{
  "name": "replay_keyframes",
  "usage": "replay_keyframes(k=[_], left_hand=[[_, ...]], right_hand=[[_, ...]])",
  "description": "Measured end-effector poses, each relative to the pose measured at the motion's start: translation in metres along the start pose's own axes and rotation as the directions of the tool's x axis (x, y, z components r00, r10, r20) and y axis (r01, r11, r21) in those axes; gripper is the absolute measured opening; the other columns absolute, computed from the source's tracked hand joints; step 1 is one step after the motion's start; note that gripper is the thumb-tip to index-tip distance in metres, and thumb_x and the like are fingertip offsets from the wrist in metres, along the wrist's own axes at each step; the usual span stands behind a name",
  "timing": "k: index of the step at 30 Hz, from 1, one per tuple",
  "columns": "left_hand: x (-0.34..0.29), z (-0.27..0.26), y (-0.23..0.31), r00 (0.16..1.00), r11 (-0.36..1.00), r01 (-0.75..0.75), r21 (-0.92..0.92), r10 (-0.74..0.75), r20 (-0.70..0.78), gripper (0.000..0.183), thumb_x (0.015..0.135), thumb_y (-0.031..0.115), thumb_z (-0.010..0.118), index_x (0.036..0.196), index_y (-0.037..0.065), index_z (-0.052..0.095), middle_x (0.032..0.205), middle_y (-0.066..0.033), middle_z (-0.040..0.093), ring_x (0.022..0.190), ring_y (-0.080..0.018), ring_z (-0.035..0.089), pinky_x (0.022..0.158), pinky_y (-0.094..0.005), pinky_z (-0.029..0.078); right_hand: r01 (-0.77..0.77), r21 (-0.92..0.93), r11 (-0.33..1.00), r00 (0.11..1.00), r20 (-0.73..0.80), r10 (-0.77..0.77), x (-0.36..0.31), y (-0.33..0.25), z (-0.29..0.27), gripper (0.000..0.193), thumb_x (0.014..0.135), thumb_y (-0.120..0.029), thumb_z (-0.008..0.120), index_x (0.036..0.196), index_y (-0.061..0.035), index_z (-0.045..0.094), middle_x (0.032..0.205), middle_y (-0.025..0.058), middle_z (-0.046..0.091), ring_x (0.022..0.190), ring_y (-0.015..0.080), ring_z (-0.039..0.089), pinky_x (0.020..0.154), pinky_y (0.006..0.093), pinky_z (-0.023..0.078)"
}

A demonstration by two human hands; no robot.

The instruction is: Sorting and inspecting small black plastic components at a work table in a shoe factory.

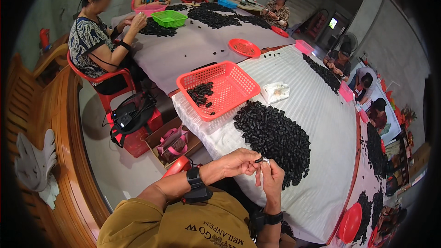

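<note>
My left hand [241, 161] pinches a small black cylindrical piece [258, 160] between thumb and fingertips. Close against it, my right hand [272, 174] is closed on a small white scrap [266, 160], perhaps tissue or cloth, which meets the end of the piece. Both hands are over the near edge of the white-covered table, beside a large heap of similar black pieces [275, 140]. Beyond the heap stands a red perforated plastic basket [239, 103] with a cluster of black pieces at its left end. A folded white cloth or tissue pad [275, 92] lies right of the basket.
A wooden bench [50, 96] runs along the left. Near it a seated person [98, 41] works beside a green basket [169, 18]. Other people sit round the tables with more black heaps. A red tray [244, 47] lies farther back; a cardboard box [174, 144] is on the floor.
</note>
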State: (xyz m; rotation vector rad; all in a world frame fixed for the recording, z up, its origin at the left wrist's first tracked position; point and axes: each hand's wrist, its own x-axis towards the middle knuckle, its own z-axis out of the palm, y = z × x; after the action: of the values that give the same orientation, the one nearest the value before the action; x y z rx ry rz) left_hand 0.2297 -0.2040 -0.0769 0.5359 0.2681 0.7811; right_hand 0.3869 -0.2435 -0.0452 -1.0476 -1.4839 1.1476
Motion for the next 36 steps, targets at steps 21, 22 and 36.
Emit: replay_keyframes(k=[21,22,36], left_hand=[[0.000,0.002,0.000,0.994,0.999,-0.012,0.050,0.017,-0.110,0.025,0.088,0.024,0.060,0.080,0.001,0.058,0.066,-0.0029,0.054,0.052,-0.0095,0.046,0.045,-0.0205,0.035],[-0.001,0.004,0.006,0.994,0.999,-0.009,0.051,0.014,-0.108,0.025,0.088,0.024,0.060,0.080,0.001,0.058,0.066,-0.0029,0.054,0.052,-0.0095,0.046,0.045,-0.0205,0.035],[0.002,-0.045,0.097,0.091,0.081,-0.224,0.971,0.994,-0.062,0.015,0.084,0.006,0.060,0.096,-0.002,0.054,0.070,-0.0033,0.057,0.055,-0.0102,0.051,0.052,-0.0231,0.044]], right_hand=[[-0.063,-0.127,0.990,0.998,0.008,0.065,-0.001,-0.003,0.003,0.024,0.092,-0.015,0.050,0.071,-0.0018,0.050,0.057,0.0022,0.052,0.041,0.0057,0.045,0.037,0.0202,0.035],[-0.050,-0.063,0.997,0.999,-0.001,0.050,-0.001,0.000,0.003,0.024,0.092,-0.015,0.049,0.072,-0.0014,0.050,0.058,0.0026,0.052,0.041,0.0060,0.045,0.037,0.0203,0.035],[0.067,0.036,0.997,0.982,-0.181,-0.059,0.002,-0.009,-0.012,0.023,0.092,-0.010,0.043,0.073,0.0009,0.050,0.058,0.0049,0.054,0.042,0.0066,0.046,0.040,0.0192,0.036]])
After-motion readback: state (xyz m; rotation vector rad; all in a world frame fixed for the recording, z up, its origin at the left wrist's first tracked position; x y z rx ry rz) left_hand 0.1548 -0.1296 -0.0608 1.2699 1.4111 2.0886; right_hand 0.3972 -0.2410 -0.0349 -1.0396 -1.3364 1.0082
